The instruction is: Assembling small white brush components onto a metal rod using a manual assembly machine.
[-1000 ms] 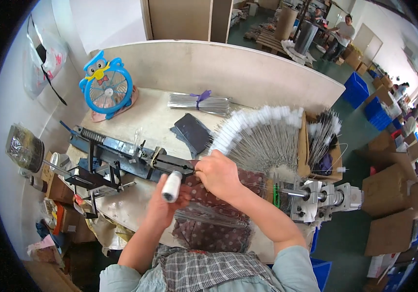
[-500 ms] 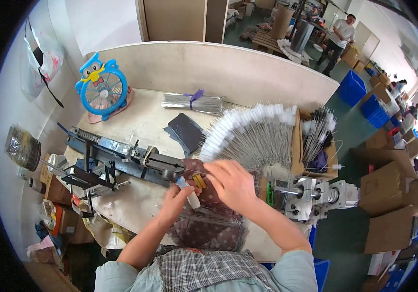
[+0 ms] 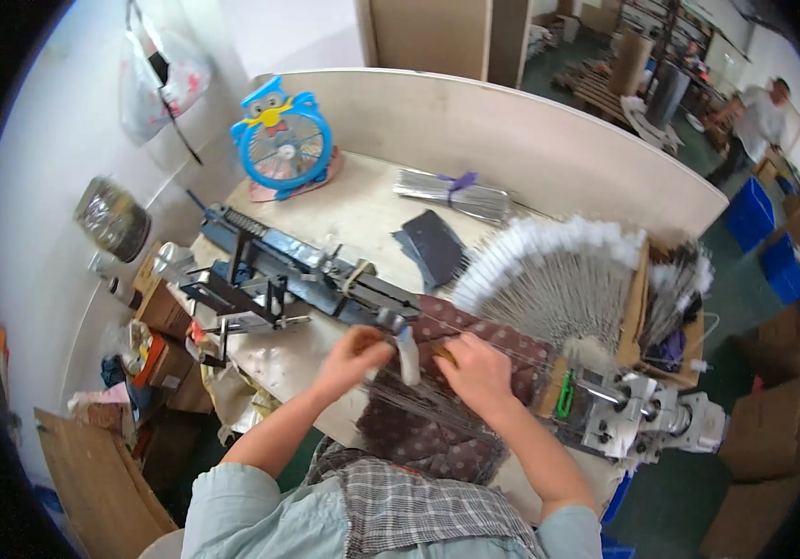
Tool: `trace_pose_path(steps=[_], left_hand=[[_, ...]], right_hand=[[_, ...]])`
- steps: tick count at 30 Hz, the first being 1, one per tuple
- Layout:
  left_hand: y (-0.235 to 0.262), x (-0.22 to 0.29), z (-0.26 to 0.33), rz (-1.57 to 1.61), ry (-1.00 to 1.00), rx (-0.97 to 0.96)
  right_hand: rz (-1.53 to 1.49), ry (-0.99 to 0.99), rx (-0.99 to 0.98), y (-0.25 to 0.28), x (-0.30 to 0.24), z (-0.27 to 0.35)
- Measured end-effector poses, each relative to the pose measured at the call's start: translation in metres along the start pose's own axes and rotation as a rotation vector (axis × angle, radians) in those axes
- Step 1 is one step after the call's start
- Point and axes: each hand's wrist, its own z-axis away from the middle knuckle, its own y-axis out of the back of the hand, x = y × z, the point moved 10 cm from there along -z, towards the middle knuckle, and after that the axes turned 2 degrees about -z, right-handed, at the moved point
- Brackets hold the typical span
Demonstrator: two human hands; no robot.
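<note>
My left hand (image 3: 355, 360), its fingers curled in, is beside a small white bottle-shaped piece with a blue top (image 3: 408, 356). What those fingers hold, if anything, is hidden. My right hand (image 3: 477, 374) is closed round a small yellow-handled tool (image 3: 443, 355), of which only the end shows. Just above both hands ends the dark metal rail fixture (image 3: 335, 284), with a round metal knob (image 3: 386, 320). Beneath them a brown dotted cloth (image 3: 437, 438) carries thin wires.
White-tipped wire brushes (image 3: 558, 270) fan out at the right, beside a cardboard box (image 3: 637, 307). A metal spindle machine (image 3: 647, 415) stands at the right edge. Behind are a blue fan (image 3: 286, 149), a tied wire bundle (image 3: 451, 193) and a dark flat pad (image 3: 433, 247).
My left hand has let go of the white blue-topped piece. My right hand has come down and taken the yellow tool off the cloth. The view has swung left.
</note>
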Motion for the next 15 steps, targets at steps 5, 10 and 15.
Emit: trace_pose_path(steps=[5, 10, 15], left_hand=[[0.126, -0.072, 0.033, 0.644, 0.38, 0.417], [0.149, -0.072, 0.032, 0.757, 0.332, 0.415], [0.15, -0.083, 0.027, 0.817, 0.308, 0.485]], right_hand=[[-0.021, 0.022, -0.073, 0.005, -0.011, 0.003], [-0.091, 0.047, -0.07, 0.001, -0.014, 0.0], [-0.115, 0.03, -0.112, 0.015, -0.018, 0.008]])
